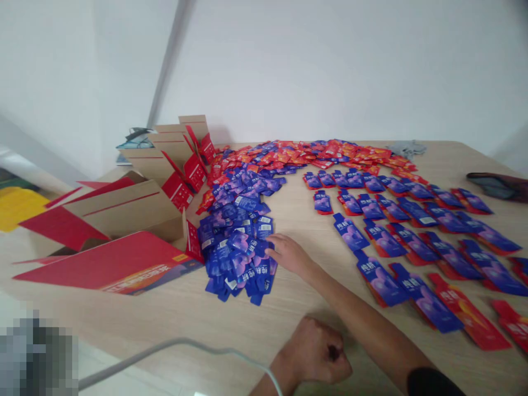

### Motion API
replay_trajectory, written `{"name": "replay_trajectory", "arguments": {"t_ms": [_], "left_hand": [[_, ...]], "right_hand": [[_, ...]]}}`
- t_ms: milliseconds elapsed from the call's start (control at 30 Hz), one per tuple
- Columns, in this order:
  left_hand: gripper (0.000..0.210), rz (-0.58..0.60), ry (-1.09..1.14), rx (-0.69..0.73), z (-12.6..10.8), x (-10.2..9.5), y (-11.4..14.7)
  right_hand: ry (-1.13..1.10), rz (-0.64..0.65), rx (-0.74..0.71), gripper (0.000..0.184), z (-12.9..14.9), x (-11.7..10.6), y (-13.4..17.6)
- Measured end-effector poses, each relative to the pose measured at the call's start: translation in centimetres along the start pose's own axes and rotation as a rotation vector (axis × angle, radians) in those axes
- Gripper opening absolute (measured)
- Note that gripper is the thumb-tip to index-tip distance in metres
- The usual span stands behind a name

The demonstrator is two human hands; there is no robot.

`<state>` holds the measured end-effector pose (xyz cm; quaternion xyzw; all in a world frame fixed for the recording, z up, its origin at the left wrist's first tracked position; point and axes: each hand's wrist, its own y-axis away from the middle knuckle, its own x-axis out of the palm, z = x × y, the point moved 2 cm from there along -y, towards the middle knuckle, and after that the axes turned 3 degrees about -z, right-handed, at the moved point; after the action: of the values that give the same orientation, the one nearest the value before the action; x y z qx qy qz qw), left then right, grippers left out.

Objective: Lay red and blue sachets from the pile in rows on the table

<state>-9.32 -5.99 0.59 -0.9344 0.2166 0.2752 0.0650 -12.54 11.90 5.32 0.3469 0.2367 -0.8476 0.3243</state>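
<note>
A heap of small blue sachets [231, 258] with purple print and white lettering lies left of the middle of the table. At its right edge my right hand [291, 253] has thumb and fingers closed on the corner of a blue sachet [259, 247]. My left hand [313, 349] rests on the table near the front as a fist, with a dark hollow between the curled fingers and nothing visible in it. To the right, blue sachets [381, 281] lie in rows of small stacks, several over red ones. A red sachet [470, 313] tops a stack near the front.
Open red cardboard boxes [111, 264] stand along the left side. Mixed red and blue sachets [322, 153] spread along the back by the wall. A grey cable [181, 342] crosses the front. A dark pouch [499, 187] lies at the far right, and something yellow [20, 209] shows at the left.
</note>
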Motion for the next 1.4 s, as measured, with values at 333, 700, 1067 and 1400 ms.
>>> {"name": "replay_trajectory", "arguments": {"t_ms": [333,700,1067,1400], "left_hand": [[0.02,0.106,-0.002,0.002,0.8,0.3,0.5],[0.01,0.137,0.044,-0.027,1.0,0.4,0.4],[0.028,0.0,0.076,-0.076,-0.5,-1.0,0.5],[0.026,0.021,-0.035,-0.017,-0.3,-1.5,0.0]], "right_hand": [[0.004,-0.095,0.264,0.062,-3.4,2.0,-6.3],[-0.154,-0.15,0.358,0.058,-4.1,-0.2,-6.9],[-0.288,-0.374,0.159,0.048,-1.4,-13.7,0.0],[0.23,-0.422,0.05,0.033,-3.7,-23.7,22.6]]}}
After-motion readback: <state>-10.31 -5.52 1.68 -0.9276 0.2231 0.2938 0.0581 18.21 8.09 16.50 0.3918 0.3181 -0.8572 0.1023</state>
